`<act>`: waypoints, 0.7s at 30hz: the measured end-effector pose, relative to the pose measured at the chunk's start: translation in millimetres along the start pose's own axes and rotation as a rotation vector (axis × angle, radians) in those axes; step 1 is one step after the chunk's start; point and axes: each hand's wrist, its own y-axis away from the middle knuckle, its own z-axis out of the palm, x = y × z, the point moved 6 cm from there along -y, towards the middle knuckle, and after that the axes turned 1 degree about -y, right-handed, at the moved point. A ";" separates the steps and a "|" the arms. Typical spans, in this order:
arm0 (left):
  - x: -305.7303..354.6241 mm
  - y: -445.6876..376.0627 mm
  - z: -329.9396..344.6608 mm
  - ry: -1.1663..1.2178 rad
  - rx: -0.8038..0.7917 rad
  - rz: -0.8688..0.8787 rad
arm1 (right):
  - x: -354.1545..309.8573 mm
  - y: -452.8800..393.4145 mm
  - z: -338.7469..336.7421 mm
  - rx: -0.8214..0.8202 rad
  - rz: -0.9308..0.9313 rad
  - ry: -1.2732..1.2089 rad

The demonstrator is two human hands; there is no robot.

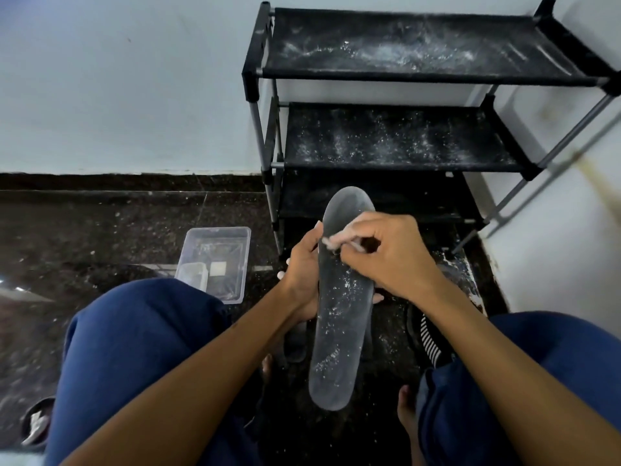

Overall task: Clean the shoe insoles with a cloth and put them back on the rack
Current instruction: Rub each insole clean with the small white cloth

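At the far left edge, low on the dark speckled stone floor [100, 237], part of a round dark object [37, 420] with something white in it shows; what it is cannot be told. Further right a clear plastic tray [235, 264], rectangular with rounded corners, sits on the floor and holds a smaller clear tub [192, 274] and a small white square [217, 268]. No writing can be read anywhere.

The person's knees, in blue cloth, frame the lower view. The left hand [302, 277] grips the left edge of a long, flat, dark grey insole [339, 331], fingers curled behind it and thumb up along its rim. The insole is held in the air in front of the rack, toe end up, its matt surface flecked with white powder. The right hand [393, 260] pinches a small pale crumpled cloth [339, 238] against the upper part of the insole, fingers bunched tightly.

Below the right forearm lies a black shoe [426, 338] with white stripes. Behind stands the rack [265, 136], with grey metal tubes, black joints and black fabric shelves dusted with white powder.
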 end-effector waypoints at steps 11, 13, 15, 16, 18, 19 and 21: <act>2.2 6.2 -0.8 0.064 0.016 0.041 | -4.2 6.1 14.9 0.030 -0.122 0.166; 4.5 5.0 -3.3 0.078 0.015 0.056 | -6.9 5.6 11.0 0.041 -0.123 0.040; 3.4 5.1 0.6 0.052 -0.028 0.035 | -9.1 3.2 -4.9 0.208 -0.156 0.067; 1.4 6.0 4.5 0.030 -0.062 0.008 | -9.0 1.9 -13.7 0.301 -0.167 0.133; -3.4 7.4 10.1 -0.015 -0.108 -0.038 | -4.9 -1.9 -21.3 0.388 -0.154 0.273; -5.5 7.2 10.1 -0.033 -0.109 -0.057 | -2.4 -3.3 -19.0 0.373 -0.141 0.320; -7.4 7.5 9.1 -0.079 -0.106 -0.071 | -0.5 -3.1 -6.5 0.281 -0.159 0.346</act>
